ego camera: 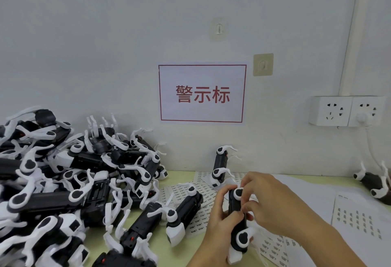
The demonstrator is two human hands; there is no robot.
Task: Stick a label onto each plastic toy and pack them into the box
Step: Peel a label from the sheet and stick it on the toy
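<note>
Head view, yellow-green table (99,237), white wall (105,44)

Pale wall (105,34), red-bordered sign (202,93), sockets (347,110)

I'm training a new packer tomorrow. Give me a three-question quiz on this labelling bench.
1. True or false: both hands hold the same toy.
2. The big pile of toys lies: A) left of the hands, B) right of the hands, C) in a box.
3. What lies on the table under the hands?

Key:
1. True: left hand and right hand both grip it.
2. A.
3. Label sheets.
</note>
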